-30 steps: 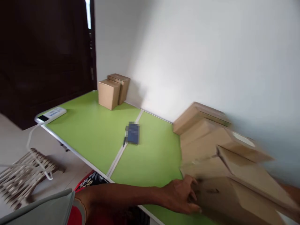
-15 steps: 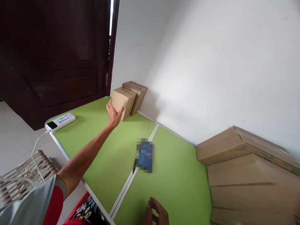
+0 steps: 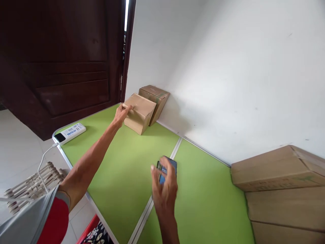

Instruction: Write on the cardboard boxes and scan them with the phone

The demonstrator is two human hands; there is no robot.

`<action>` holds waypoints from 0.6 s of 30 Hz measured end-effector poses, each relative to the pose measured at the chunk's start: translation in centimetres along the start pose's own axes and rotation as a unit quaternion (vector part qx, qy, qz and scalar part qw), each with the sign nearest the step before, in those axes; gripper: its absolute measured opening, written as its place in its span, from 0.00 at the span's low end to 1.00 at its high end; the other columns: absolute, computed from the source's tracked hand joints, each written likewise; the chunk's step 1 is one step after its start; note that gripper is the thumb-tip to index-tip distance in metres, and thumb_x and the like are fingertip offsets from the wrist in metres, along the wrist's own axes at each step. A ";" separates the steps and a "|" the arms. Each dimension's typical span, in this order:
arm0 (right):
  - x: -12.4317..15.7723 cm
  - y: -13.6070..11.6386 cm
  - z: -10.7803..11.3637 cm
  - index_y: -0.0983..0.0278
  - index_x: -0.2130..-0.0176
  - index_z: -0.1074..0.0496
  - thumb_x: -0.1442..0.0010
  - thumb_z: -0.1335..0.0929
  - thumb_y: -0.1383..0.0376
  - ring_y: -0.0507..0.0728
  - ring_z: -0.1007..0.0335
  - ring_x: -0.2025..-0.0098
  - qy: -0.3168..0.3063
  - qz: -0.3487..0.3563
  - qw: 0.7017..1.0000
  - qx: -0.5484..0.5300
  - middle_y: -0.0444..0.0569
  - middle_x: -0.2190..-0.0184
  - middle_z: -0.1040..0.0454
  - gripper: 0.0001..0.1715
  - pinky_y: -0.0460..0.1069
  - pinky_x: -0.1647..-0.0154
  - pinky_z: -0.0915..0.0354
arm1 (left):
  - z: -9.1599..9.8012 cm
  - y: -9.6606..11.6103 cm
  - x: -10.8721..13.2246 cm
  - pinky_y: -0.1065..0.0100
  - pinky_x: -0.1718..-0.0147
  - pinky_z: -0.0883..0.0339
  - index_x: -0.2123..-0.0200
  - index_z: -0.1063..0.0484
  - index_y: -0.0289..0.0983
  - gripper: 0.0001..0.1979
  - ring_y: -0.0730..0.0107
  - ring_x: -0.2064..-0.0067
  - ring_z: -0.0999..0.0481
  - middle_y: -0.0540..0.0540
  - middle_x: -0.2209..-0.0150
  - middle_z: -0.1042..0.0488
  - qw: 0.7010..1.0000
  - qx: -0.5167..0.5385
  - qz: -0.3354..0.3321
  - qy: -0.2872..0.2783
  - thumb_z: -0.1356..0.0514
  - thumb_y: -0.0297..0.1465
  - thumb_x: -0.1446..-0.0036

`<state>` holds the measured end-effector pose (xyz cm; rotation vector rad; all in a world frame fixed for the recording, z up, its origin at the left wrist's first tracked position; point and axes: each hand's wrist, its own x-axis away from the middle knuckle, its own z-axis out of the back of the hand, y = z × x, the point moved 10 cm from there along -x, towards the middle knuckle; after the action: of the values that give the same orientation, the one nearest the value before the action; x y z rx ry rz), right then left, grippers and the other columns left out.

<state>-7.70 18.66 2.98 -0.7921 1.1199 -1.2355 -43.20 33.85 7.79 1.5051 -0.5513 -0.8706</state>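
Note:
My left hand (image 3: 122, 113) reaches far across the green table and grips the upper near edge of a small cardboard box (image 3: 141, 109). That box leans toward me, its front face slanting. Directly behind it another cardboard box (image 3: 157, 99) stands close to the wall. My right hand (image 3: 164, 184) hovers with fingers apart, slightly blurred, and holds nothing. Beneath its fingers lies a phone (image 3: 173, 163) with a lit bluish screen, partly covered from view by the hand.
The green table (image 3: 122, 166) has a white seam across it. A white power bank (image 3: 73, 130) with a cable sits at the left corner. Larger cardboard boxes (image 3: 274, 169) are stacked at right by the white wall. A woven stool (image 3: 33, 186) stands left, below a dark door (image 3: 76, 67).
My left hand has closed on the front box, which now tilts toward me. The right hand has risen from the bottom edge to above the phone, its fingers spreading. The view has shifted slightly.

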 end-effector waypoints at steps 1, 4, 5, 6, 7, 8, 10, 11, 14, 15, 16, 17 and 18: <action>-2.4 -0.4 -1.6 0.61 0.30 0.35 0.37 0.30 0.36 0.71 0.30 0.34 -0.029 -0.023 0.998 -0.046 0.63 0.29 0.34 0.48 0.64 0.40 0.29 | 0.7 -0.1 1.5 0.58 0.54 0.29 0.51 0.24 0.36 0.26 0.55 0.55 0.22 0.39 0.54 0.19 1.000 0.001 -0.004 -0.015 0.32 0.47 0.47; -8.1 -1.7 -6.9 0.59 0.23 0.47 0.39 0.37 0.29 0.70 0.44 0.24 -0.086 -0.061 0.987 -0.121 0.62 0.22 0.47 0.60 0.64 0.31 0.37 | 2.7 -0.3 6.2 0.58 0.51 0.28 0.42 0.27 0.36 0.34 0.54 0.51 0.23 0.39 0.49 0.20 0.999 -0.002 -0.021 -0.033 0.32 0.47 0.49; -9.3 -2.2 -8.6 0.59 0.24 0.46 0.39 0.37 0.28 0.70 0.46 0.23 -0.100 -0.058 0.985 -0.130 0.60 0.22 0.47 0.61 0.64 0.30 0.38 | 3.3 -0.4 7.7 0.58 0.50 0.28 0.40 0.28 0.36 0.35 0.54 0.50 0.24 0.39 0.48 0.21 0.999 -0.008 -0.025 -0.034 0.32 0.47 0.49; -9.9 -2.8 -10.1 0.59 0.24 0.44 0.39 0.37 0.28 0.69 0.45 0.24 -0.114 -0.050 0.983 -0.137 0.60 0.23 0.43 0.60 0.64 0.30 0.38 | 3.8 -0.3 9.0 0.58 0.50 0.29 0.40 0.28 0.36 0.36 0.54 0.50 0.24 0.39 0.48 0.21 0.999 -0.018 -0.028 -0.032 0.32 0.48 0.48; -10.0 -3.4 -11.3 0.60 0.25 0.42 0.39 0.37 0.28 0.69 0.44 0.25 -0.127 -0.039 0.981 -0.144 0.60 0.25 0.40 0.59 0.63 0.30 0.39 | 4.3 -0.2 10.3 0.58 0.50 0.29 0.40 0.27 0.36 0.35 0.54 0.50 0.25 0.39 0.48 0.22 0.999 -0.029 -0.030 -0.028 0.32 0.48 0.48; -9.6 -4.0 -12.0 0.61 0.26 0.40 0.39 0.36 0.29 0.69 0.42 0.26 -0.138 -0.029 0.978 -0.151 0.60 0.27 0.36 0.58 0.63 0.31 0.38 | 4.7 0.2 11.5 0.57 0.50 0.29 0.41 0.26 0.36 0.34 0.53 0.50 0.25 0.39 0.49 0.23 0.998 -0.043 -0.031 -0.025 0.32 0.49 0.47; -7.9 -5.1 -12.2 0.61 0.27 0.37 0.39 0.34 0.30 0.69 0.38 0.28 -0.157 -0.011 0.974 -0.164 0.60 0.30 0.31 0.56 0.61 0.33 0.36 | 5.9 1.3 13.7 0.56 0.51 0.29 0.43 0.24 0.37 0.33 0.52 0.51 0.26 0.39 0.49 0.25 0.997 -0.069 -0.034 -0.019 0.33 0.51 0.45; -6.7 -5.5 -11.7 0.61 0.28 0.37 0.38 0.35 0.30 0.69 0.36 0.30 -0.165 -0.005 0.972 -0.169 0.60 0.31 0.30 0.55 0.61 0.34 0.34 | 6.5 2.2 14.8 0.56 0.51 0.29 0.42 0.24 0.37 0.34 0.52 0.50 0.26 0.39 0.49 0.25 0.996 -0.077 -0.039 -0.021 0.34 0.53 0.44; -3.2 -6.4 -8.9 0.57 0.28 0.35 0.34 0.37 0.31 0.68 0.31 0.35 -0.190 0.009 0.964 -0.184 0.57 0.33 0.29 0.50 0.59 0.43 0.29 | 7.9 5.9 18.1 0.57 0.51 0.30 0.35 0.26 0.42 0.34 0.52 0.47 0.25 0.40 0.44 0.26 0.991 -0.088 -0.088 -0.057 0.41 0.55 0.38; -2.4 -6.5 -7.8 0.55 0.28 0.35 0.33 0.38 0.32 0.67 0.30 0.37 -0.192 0.013 0.963 -0.187 0.56 0.32 0.29 0.48 0.58 0.46 0.28 | 8.3 7.2 19.1 0.57 0.51 0.30 0.35 0.26 0.42 0.34 0.51 0.46 0.24 0.40 0.43 0.25 0.987 -0.090 -0.111 -0.072 0.43 0.54 0.36; -1.6 -6.5 -6.6 0.54 0.29 0.35 0.32 0.39 0.32 0.66 0.29 0.39 -0.188 0.016 0.964 -0.189 0.55 0.33 0.29 0.46 0.58 0.50 0.27 | 8.6 8.5 20.2 0.57 0.51 0.31 0.35 0.26 0.42 0.33 0.51 0.46 0.24 0.40 0.42 0.24 0.983 -0.091 -0.134 -0.083 0.43 0.54 0.35; -1.1 -6.3 -5.5 0.53 0.29 0.35 0.31 0.39 0.33 0.65 0.28 0.41 -0.179 0.017 0.965 -0.192 0.54 0.34 0.28 0.44 0.57 0.52 0.27 | 8.8 9.6 21.2 0.57 0.52 0.32 0.36 0.25 0.41 0.33 0.52 0.48 0.22 0.39 0.43 0.22 0.980 -0.091 -0.151 -0.092 0.43 0.53 0.34; -0.7 -6.0 -4.3 0.52 0.30 0.34 0.31 0.39 0.34 0.64 0.28 0.44 -0.165 0.016 0.966 -0.197 0.53 0.36 0.27 0.43 0.56 0.55 0.28 | 9.0 10.5 22.1 0.56 0.52 0.32 0.36 0.24 0.40 0.32 0.52 0.49 0.21 0.39 0.44 0.20 0.978 -0.087 -0.162 -0.099 0.42 0.53 0.34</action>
<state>-13.68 18.58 7.43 -1.2273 1.1075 -0.8204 -35.47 9.74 14.00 1.3760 -0.3662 -1.2996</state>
